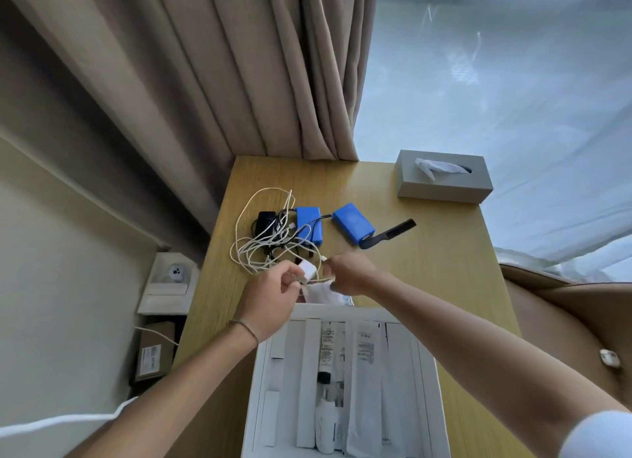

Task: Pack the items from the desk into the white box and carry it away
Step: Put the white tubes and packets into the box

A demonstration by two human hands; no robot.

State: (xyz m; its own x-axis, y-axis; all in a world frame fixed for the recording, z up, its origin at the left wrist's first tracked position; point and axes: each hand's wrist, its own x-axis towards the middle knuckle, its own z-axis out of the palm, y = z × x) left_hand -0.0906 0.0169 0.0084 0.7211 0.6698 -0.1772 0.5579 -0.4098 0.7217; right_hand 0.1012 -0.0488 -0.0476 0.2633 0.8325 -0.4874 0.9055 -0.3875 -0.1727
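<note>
Near the desk's (427,286) front edge, just beyond the white box (342,382), the left hand (270,300) pinches a white charger (306,270) while the right hand (349,273) pinches its white cable (260,249). Packing looks partway done; next, the tangled cable likely needs gathering before it drops into the box.

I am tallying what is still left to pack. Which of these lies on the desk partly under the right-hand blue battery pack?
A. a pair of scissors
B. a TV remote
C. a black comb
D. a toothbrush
C: the black comb lies with its handle end tucked against the right-hand blue battery pack on the desk, teeth pointing toward the tissue box.
</note>
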